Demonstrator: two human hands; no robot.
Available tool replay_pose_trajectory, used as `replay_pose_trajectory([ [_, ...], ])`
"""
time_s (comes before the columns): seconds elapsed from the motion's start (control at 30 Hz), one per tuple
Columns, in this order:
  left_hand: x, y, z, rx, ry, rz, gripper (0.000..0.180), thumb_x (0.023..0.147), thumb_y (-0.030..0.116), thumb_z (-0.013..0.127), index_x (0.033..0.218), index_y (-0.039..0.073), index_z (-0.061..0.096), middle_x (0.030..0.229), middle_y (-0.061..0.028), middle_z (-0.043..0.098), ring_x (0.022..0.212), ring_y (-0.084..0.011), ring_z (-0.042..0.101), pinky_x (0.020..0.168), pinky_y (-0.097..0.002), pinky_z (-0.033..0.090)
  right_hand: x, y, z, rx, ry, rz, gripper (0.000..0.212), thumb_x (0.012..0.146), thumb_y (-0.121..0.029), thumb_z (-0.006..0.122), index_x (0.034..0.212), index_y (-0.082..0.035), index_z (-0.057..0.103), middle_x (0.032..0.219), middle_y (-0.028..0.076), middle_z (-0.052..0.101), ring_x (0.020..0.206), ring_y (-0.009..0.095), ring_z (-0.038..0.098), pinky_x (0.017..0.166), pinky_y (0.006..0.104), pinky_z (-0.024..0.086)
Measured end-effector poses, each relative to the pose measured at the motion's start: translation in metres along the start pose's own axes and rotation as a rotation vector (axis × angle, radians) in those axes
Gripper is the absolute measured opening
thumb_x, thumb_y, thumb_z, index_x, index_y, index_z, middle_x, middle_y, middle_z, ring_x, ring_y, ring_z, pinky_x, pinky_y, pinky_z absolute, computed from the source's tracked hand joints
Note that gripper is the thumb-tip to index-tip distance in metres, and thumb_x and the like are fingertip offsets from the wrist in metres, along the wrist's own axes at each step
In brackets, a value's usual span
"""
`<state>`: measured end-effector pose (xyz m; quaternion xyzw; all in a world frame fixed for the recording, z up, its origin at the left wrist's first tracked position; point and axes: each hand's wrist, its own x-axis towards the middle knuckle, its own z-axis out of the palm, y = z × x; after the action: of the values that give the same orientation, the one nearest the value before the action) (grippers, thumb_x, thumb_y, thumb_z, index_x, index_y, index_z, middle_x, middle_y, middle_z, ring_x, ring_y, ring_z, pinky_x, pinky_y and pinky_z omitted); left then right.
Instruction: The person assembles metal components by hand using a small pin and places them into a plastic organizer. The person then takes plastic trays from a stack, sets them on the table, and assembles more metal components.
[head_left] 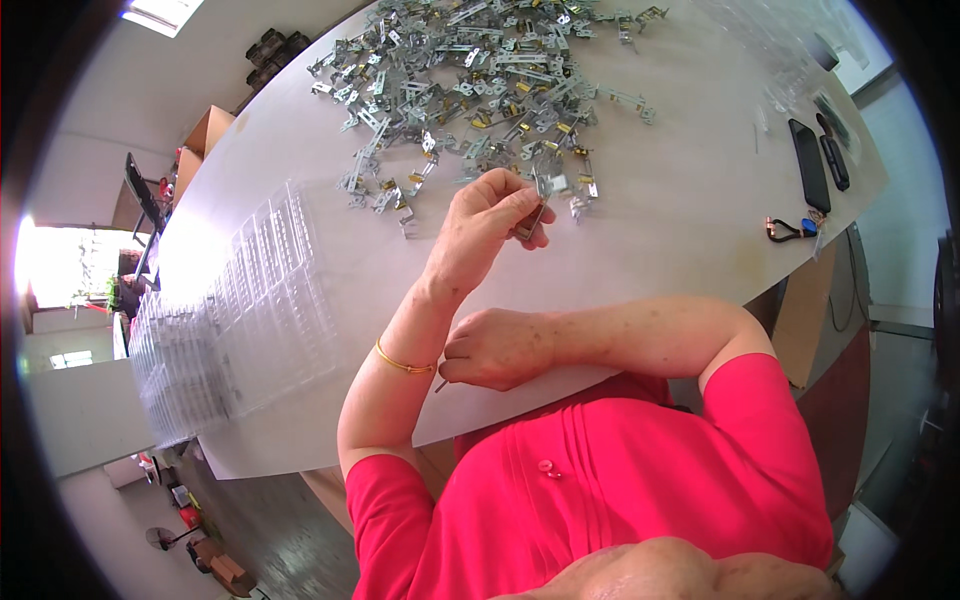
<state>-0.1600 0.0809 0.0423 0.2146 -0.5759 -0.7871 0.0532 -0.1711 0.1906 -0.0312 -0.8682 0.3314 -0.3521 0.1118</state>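
My left hand (pixel 487 225), with a gold bangle on its wrist, reaches out at the near edge of a pile of small metal brackets (pixel 470 95). Between its thumb and fingers it pinches one metal bracket (pixel 535 215), held above the table. My right hand (pixel 500 348) is curled closed near the table's front edge, beside my left forearm. A thin dark tip (pixel 441 386) sticks out below its fingers; the rest of that object is hidden in the hand. Silver and brass-coloured pieces show in the pile.
Stacked clear plastic trays (pixel 240 310) stand on the left of the white table (pixel 640 240). At the right lie a black phone (pixel 809 165), a dark slim tool (pixel 833 160) and keys on a strap (pixel 790 230). Clear plastic packaging (pixel 770 50) lies at the far right.
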Motion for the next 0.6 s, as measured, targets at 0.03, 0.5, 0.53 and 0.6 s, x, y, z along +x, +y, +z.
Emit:
replay_pose_trajectory([
  [0.03, 0.0, -0.001, -0.001, 0.095, 0.053, 0.0, 0.013, 0.1, 0.015, 0.057, 0.097, 0.002, 0.058, 0.086, -0.0091, 0.068, 0.07, -0.0133, 0.063, 0.068, -0.0281, 0.052, 0.0, 0.0, 0.0, -0.001, 0.001, 0.001, 0.009, 0.082, -0.01, 0.062, 0.09, -0.006, 0.058, 0.081, 0.007, 0.06, 0.081, 0.025, 0.063, 0.073, 0.0374, 0.052],
  [0.5, -0.026, -0.009, -0.015, 1.612, 0.56, 0.737, 0.009, 0.09, 0.007, 0.064, 0.093, 0.005, 0.055, 0.081, -0.0125, 0.059, 0.076, -0.0326, 0.06, 0.07, -0.0418, 0.047, -0.001, 0.001, 0.003, 0.029, 0.096, 0.017, 0.006, 0.084, -0.012, 0.061, 0.084, -0.007, 0.059, 0.078, 0.006, 0.06, 0.08, 0.024, 0.064, 0.07, 0.0373, 0.052],
  [0.53, -0.033, -0.006, -0.016, 1.614, 0.56, 0.732, 0.009, 0.09, 0.007, 0.064, 0.093, 0.005, 0.055, 0.081, -0.0125, 0.059, 0.076, -0.0326, 0.06, 0.07, -0.0418, 0.047, -0.001, 0.0, 0.002, 0.033, 0.098, 0.015, 0.006, 0.084, -0.012, 0.061, 0.084, -0.007, 0.059, 0.078, 0.006, 0.06, 0.08, 0.024, 0.064, 0.07, 0.0373, 0.052],
  [0.6, -0.049, -0.001, -0.018, 1.545, 0.669, 0.66, 0.008, 0.09, 0.005, 0.064, 0.092, 0.005, 0.056, 0.08, -0.012, 0.059, 0.075, -0.0321, 0.059, 0.069, -0.0421, 0.047, 0.0, 0.0, 0.0, 0.089, 0.102, 0.049, 0.008, 0.084, -0.014, 0.059, 0.079, -0.007, 0.057, 0.073, 0.008, 0.06, 0.074, 0.029, 0.063, 0.07, 0.0413, 0.052],
])
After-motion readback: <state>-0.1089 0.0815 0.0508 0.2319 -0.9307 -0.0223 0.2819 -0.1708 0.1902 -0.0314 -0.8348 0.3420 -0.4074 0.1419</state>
